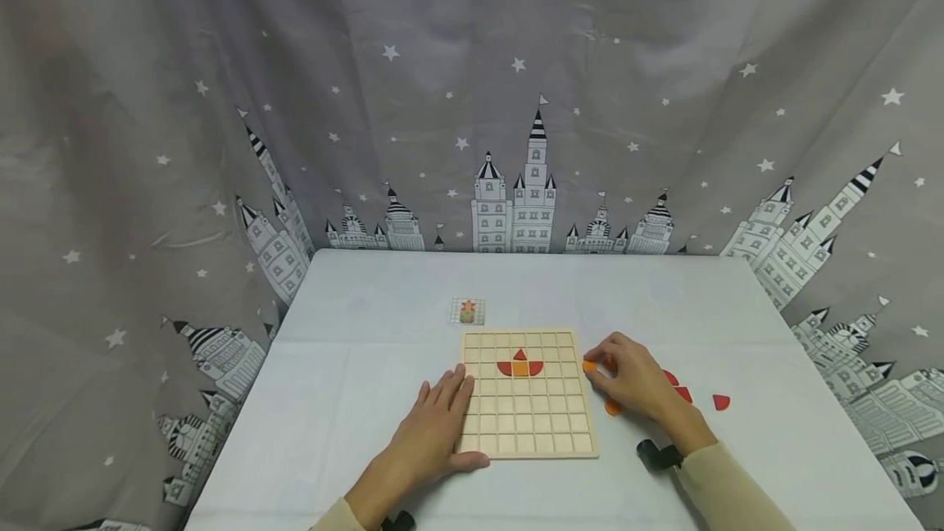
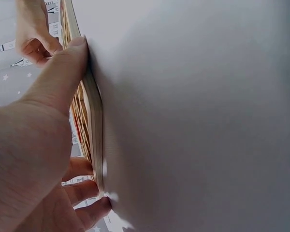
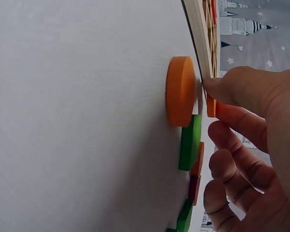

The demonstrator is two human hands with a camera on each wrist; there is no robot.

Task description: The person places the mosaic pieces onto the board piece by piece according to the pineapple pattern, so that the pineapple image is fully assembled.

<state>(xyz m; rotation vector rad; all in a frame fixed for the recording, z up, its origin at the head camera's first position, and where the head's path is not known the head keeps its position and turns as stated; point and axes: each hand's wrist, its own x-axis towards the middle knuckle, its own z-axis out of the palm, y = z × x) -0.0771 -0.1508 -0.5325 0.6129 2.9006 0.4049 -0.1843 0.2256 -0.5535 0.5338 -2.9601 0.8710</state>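
A wooden grid board [image 1: 527, 424] lies on the white table. In its upper rows sit an orange square [image 1: 519, 369], a red triangle [image 1: 519, 355] above it, and a red rounded piece [image 1: 505, 368] on the left with another [image 1: 537, 368] on the right. My left hand [image 1: 435, 424] rests along the board's left side, fingers spread and thumb at the near edge. Just off the right edge, my right hand [image 1: 630, 375] pinches a small orange piece [image 3: 211, 106] between thumb and index finger; its full shape is hidden.
Beside the right hand lie an orange round piece [image 3: 180, 92], a green piece [image 3: 190, 142] and red pieces [image 1: 683, 393]. Farther right is a red rounded piece [image 1: 721, 401]. A small pattern card [image 1: 468, 311] lies behind the board. A grey castle-print curtain [image 1: 442, 88] hangs beyond the table.
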